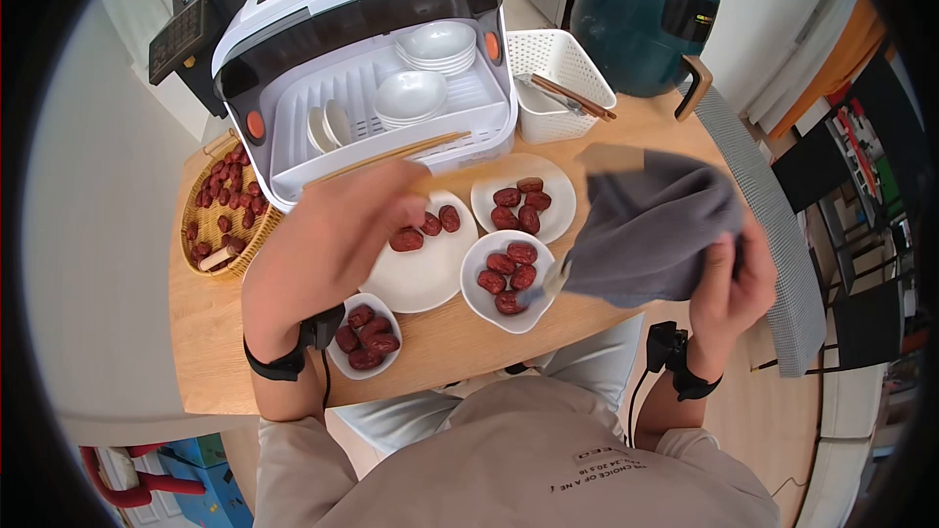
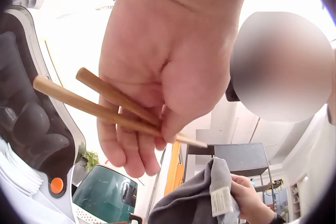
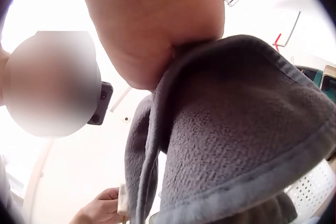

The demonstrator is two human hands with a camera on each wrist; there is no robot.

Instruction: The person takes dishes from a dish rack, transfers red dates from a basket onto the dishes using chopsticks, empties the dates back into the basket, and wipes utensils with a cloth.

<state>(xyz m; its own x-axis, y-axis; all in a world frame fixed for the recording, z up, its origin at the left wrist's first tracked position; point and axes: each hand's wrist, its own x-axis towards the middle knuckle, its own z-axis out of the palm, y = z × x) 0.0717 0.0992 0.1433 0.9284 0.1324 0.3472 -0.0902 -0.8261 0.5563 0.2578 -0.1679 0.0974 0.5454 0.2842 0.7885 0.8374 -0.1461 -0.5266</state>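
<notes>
Near dish rack [image 1: 474, 100] and dates [image 1: 521, 252], left fingers [image 2: 132, 155] pinch chopsticks [image 2: 89, 103]; right fingers [image 1: 720, 262] grip cloth [image 1: 650, 220].

I'm in a home kitchen or dining area: air fryer [image 1: 636, 24] upper right, dish rack [image 1: 391, 88] upper left of centre.

From my end I see a pale wooden table [image 1: 220, 357]. Along its far side stand a white dish box [image 1: 494, 142], then a white perforated basket [image 1: 548, 125], then a dark green appliance [image 1: 626, 34] with a brown handle. I find a woven basket [image 1: 187, 240] near the left edge. Closer to me sit two white plates [image 1: 421, 279], a lipped white bowl [image 1: 514, 324], and a smaller white bowl [image 1: 388, 311] by the near edge.
</notes>
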